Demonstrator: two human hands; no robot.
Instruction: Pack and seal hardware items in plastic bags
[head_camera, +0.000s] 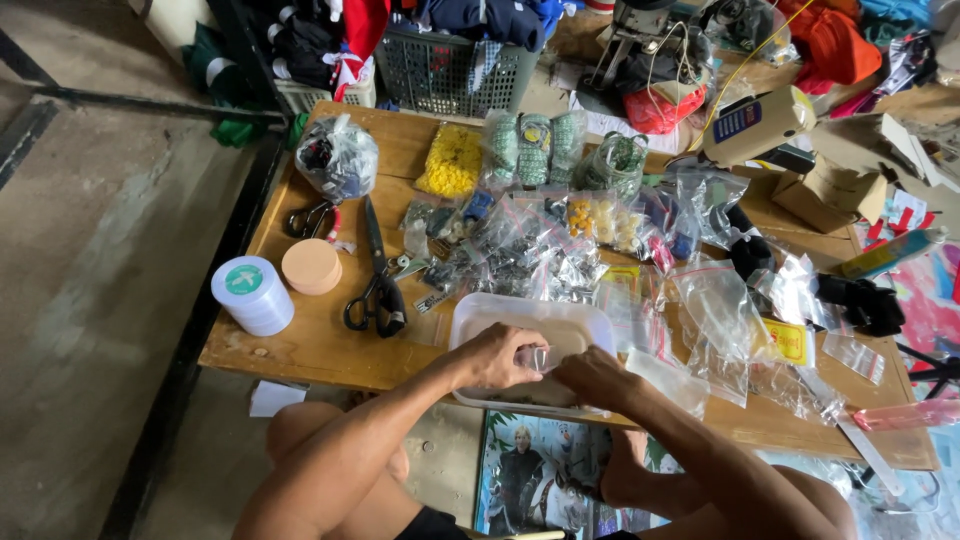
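My left hand (497, 357) and my right hand (594, 377) meet over a white rectangular plastic tray (480, 312) at the near edge of a low wooden table (330, 345). Between their fingertips they pinch a small clear plastic bag (540, 357). What the bag holds is too small to tell. Small dark bits lie on the tray floor near my hands.
Black scissors (376, 290), a white tape roll (253, 294) and a tan round disc (311, 266) lie left of the tray. Many small clear bags of beads and parts (530, 245) cover the table's middle and right. Crates of clothes (440, 60) stand behind.
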